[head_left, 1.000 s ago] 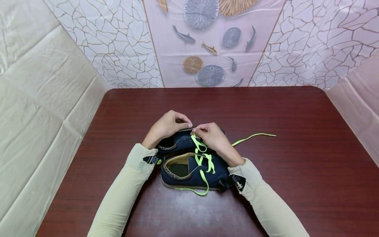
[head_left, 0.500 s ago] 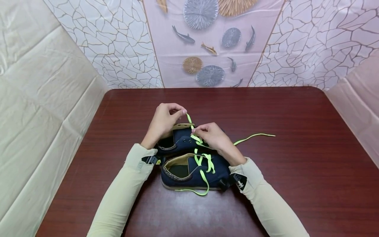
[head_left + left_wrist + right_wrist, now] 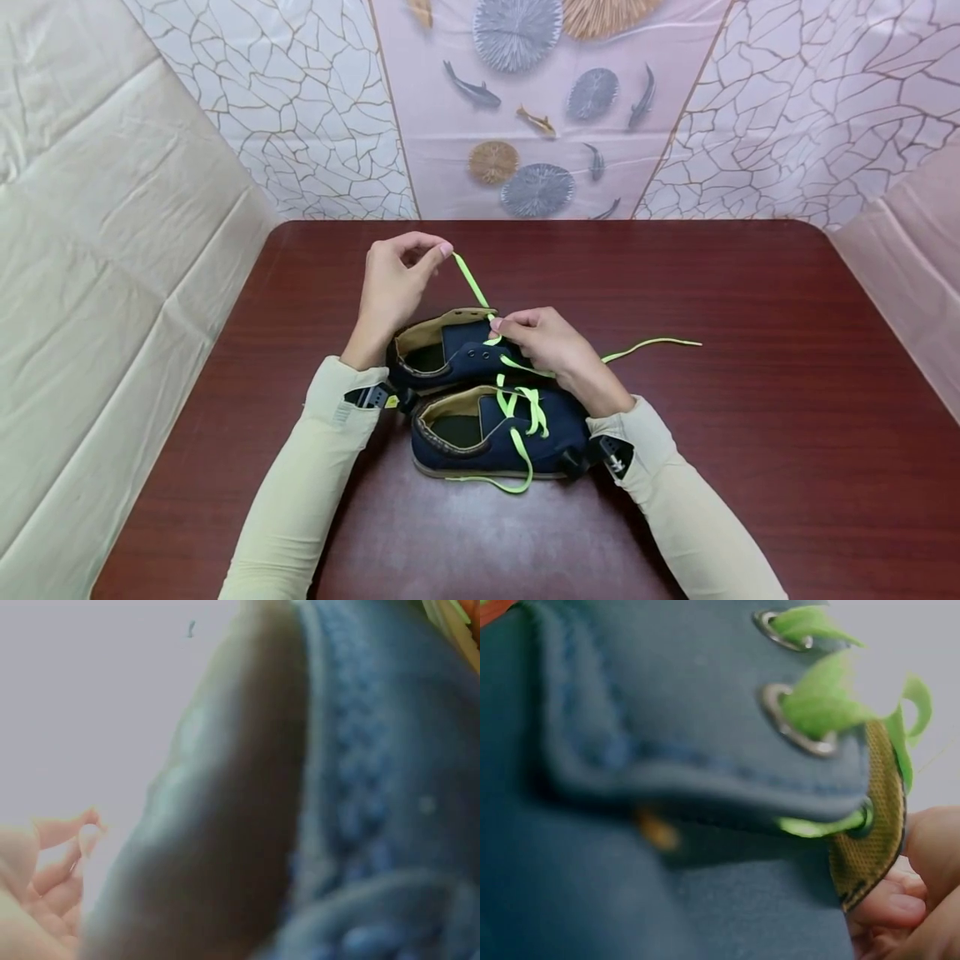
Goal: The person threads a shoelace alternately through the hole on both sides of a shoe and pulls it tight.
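While the left hand [image 3: 396, 282] pinches a flat, bright green lace [image 3: 471, 280] between thumb and finger, the right hand [image 3: 551, 340] pinches it lower down, close to the far shoe [image 3: 468, 367]. Between the two hands the lace is straight and slanted (a bit like a ribbon pulled tight). The far shoe is dark blue, with a tan lining [image 3: 420, 335] and little round holes [image 3: 472, 354]. It sits on the shiny red-brown table [image 3: 750, 433], just beside the near shoe [image 3: 465, 461], and both point to the right. The near shoe has a green lace too, criss-crossed on top, with one end curling down onto the table.

In the right wrist view, the lace is soft and folded, going through shiny metal rings [image 3: 825, 744]. The flap's inside is rough and woven.

The right hand hides the front of the far shoe, and a black box [image 3: 611, 456] covers some of the near shoe's toe. The left wrist view is blurry and too bright; I cannot tell which shoe's bumpy edge fills it.
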